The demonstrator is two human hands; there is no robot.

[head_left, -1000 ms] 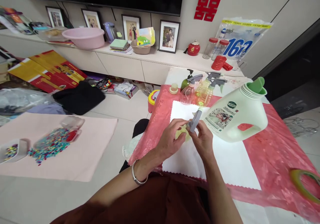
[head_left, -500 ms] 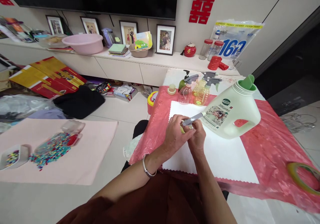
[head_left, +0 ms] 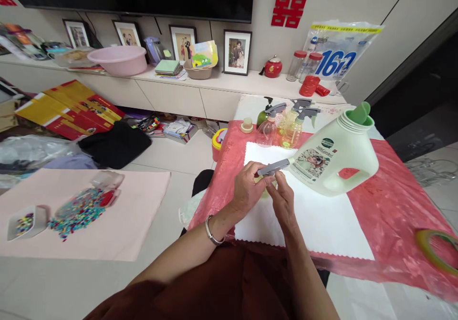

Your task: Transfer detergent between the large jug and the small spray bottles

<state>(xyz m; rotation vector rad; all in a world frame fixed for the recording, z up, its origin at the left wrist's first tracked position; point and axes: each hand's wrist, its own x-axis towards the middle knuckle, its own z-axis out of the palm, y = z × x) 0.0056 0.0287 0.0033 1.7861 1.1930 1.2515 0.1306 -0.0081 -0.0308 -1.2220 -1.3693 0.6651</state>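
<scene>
Since 1 second ago, both hands have tipped the grey plastic spray-trigger head flatter at frame centre. Left hand pinches it closed; right hand fingers touch beneath, over the white cloth.

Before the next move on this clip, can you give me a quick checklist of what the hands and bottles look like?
1. Left hand around small yellowish bottle: ok.
2. Right hand at the grey spray head: ok.
3. Spray head fully seated on the bottle: cannot tell, hidden by fingers.
4. White cloth flat under the hands: ok.
5. Large detergent jug capped: not ok, a green funnel sits in its mouth.
</scene>
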